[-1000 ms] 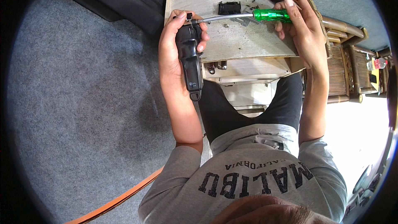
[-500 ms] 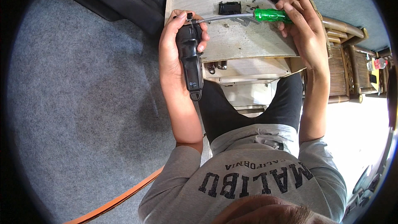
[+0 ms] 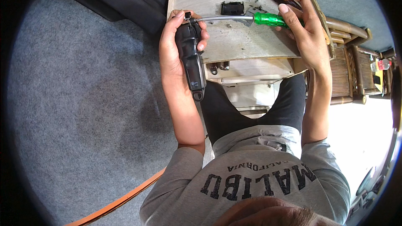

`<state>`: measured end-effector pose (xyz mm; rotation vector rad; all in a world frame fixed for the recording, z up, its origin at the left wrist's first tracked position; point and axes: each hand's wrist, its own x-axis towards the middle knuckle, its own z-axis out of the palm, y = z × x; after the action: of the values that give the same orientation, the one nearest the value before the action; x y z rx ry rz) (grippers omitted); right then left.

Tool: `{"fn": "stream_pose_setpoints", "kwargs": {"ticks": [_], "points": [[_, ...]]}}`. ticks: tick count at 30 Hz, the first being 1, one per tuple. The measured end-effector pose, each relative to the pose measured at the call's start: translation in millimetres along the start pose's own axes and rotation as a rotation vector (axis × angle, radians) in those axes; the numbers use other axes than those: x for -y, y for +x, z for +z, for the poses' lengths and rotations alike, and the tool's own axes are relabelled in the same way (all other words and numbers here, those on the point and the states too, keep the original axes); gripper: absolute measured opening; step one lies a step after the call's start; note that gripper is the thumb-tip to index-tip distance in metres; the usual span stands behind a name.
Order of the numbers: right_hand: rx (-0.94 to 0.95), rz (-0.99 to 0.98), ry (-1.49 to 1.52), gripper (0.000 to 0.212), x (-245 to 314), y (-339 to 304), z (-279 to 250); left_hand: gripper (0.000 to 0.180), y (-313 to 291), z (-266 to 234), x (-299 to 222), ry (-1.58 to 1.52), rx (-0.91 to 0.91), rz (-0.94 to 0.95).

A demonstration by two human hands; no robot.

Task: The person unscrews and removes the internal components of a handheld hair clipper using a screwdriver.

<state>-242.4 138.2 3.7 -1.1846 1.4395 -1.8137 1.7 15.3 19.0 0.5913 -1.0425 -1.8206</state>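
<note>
The left hand (image 3: 170, 37), fingers wrapped around it, is holding a black hair clipper (image 3: 192, 65) by the table's (image 3: 247, 44) left edge; the right hand (image 3: 309, 31), loosely curled, is steadying a green-handled screwdriver (image 3: 268, 19) at the clipper's upper end. Sound technique is keeping alignment straight, pressure even.

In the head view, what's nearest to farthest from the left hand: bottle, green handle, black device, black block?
1. Black device: held in the left hand.
2. Black block: on the tabletop.
3. Green handle: in the right hand.
4. Bottle: far right.
</note>
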Motion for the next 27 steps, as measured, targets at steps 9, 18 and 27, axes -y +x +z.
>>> {"fn": "stream_pose_setpoints", "kwargs": {"ticks": [9,18,27], "points": [[0.096,-0.193,-0.171,0.038,-9.5,5.1,-12.4,0.025,0.4,-2.0,-0.4,0.023,0.002,-0.012],[0.058,0.087,0.047,0.032,1.5,3.1,-10.6,0.023,-1.2,-1.2,-0.5,0.029,0.026,-0.003],[0.077,-0.109,-0.073,0.035,-9.3,4.9,-13.1,0.023,-2.9,1.3,-1.2,0.085,0.007,0.004]]}}
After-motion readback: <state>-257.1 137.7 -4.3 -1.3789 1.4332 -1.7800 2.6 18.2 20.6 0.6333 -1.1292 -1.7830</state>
